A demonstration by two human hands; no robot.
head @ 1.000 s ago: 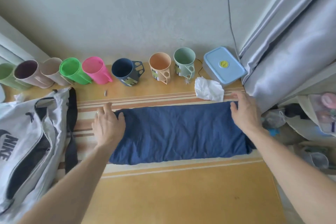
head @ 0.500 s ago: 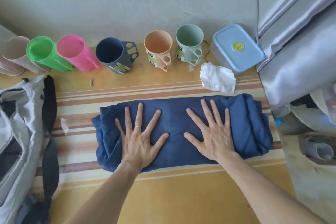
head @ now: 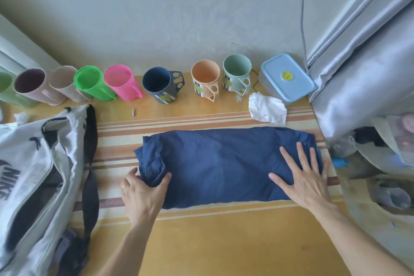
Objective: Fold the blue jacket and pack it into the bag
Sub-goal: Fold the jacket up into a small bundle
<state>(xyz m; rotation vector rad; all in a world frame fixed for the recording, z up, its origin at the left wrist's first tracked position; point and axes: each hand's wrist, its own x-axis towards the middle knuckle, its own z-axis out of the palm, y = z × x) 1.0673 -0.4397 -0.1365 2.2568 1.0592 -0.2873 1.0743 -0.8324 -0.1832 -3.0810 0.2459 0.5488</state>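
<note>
The blue jacket (head: 224, 163) lies folded into a long strip across the striped table top. My left hand (head: 143, 192) grips its left end, thumb on top and fingers curled under the bunched cloth. My right hand (head: 307, 177) lies flat with fingers spread on the jacket's right end, pressing it down. The grey and black bag (head: 33, 177) lies open at the left, its dark strap (head: 90, 163) trailing between it and the jacket.
Several plastic cups (head: 161, 84) line the back wall, with a light blue lidded box (head: 287, 77) at the right end. A crumpled white tissue (head: 266, 108) lies just behind the jacket. A grey curtain (head: 363, 63) and clutter bound the table's right edge.
Both hands lay flat on the jacket's middle half a second ago. The left has slid to the left end and taken hold of it; the right has slid to the right end.
</note>
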